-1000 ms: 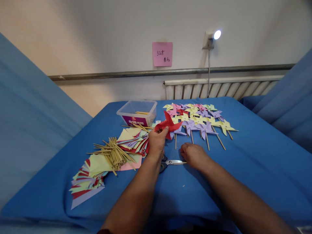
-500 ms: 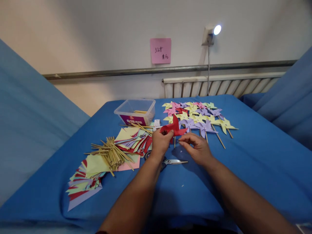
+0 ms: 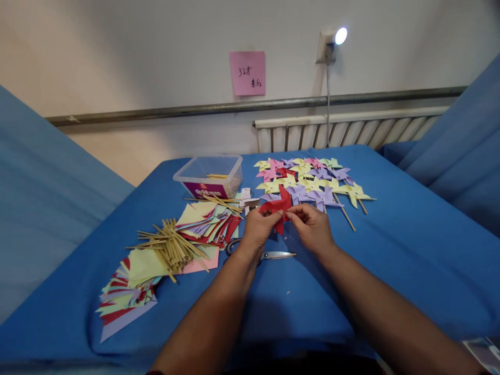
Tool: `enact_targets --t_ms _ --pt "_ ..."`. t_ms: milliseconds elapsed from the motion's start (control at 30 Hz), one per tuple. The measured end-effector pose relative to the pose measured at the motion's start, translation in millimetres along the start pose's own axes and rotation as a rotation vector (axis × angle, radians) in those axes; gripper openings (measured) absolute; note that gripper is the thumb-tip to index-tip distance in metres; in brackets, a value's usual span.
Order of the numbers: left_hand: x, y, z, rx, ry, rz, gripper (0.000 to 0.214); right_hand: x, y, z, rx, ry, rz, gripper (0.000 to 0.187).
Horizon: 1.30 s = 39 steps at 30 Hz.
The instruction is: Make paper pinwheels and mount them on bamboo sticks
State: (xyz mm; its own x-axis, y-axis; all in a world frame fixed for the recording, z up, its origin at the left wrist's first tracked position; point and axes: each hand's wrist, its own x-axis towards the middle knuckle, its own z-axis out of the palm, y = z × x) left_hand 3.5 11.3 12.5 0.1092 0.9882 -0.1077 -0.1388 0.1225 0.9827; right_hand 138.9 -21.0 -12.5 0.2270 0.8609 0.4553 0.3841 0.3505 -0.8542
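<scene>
My left hand (image 3: 258,227) pinches a red paper pinwheel (image 3: 282,199) between thumb and fingers, its folded blades standing up above the hand. Thumb and forefinger of my right hand (image 3: 311,225) are pressed together at the pinwheel's middle, touching the paper. A small, dark, pin-like thing showed in this pinch earlier; now my fingertips hide it. Below my left wrist lie scissors (image 3: 278,255), blades pointing right. Just behind my left hand sits a small open box (image 3: 252,204). Finished pinwheels on sticks (image 3: 322,198) lie in rows behind my hands.
On the left lie a heap of wooden sticks (image 3: 174,249) and fanned stacks of coloured paper (image 3: 128,297), (image 3: 211,221). A clear plastic tub (image 3: 228,179) with sticks stands behind them. Blue cloth (image 3: 390,271) covers the table; a wall with a metal rail (image 3: 195,109) is beyond.
My right hand has moved left and up to the pinwheel, its fingertips now meeting the paper. The pinwheel stays in my left hand. The camera view has shifted slightly.
</scene>
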Motion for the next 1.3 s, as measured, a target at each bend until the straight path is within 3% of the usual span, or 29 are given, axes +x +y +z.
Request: enact_targets --t_ms 467,700,1300 --pt "-0.7 1.2 -2.0 0.334 0.056 0.188 0.024 -0.8 -3.3 0.2 -0.028 0.025 0.010 0.012" --pt "-1.6 1.1 -2.2 0.369 0.058 0.204 0.026 -1.0 -4.4 -0.3 -0.038 0.037 0.010 0.013" --pt "-6.6 7.9 -1.3 0.517 0.058 0.309 0.021 0.9 -2.5 0.9 0.043 0.012 0.166 0.014"
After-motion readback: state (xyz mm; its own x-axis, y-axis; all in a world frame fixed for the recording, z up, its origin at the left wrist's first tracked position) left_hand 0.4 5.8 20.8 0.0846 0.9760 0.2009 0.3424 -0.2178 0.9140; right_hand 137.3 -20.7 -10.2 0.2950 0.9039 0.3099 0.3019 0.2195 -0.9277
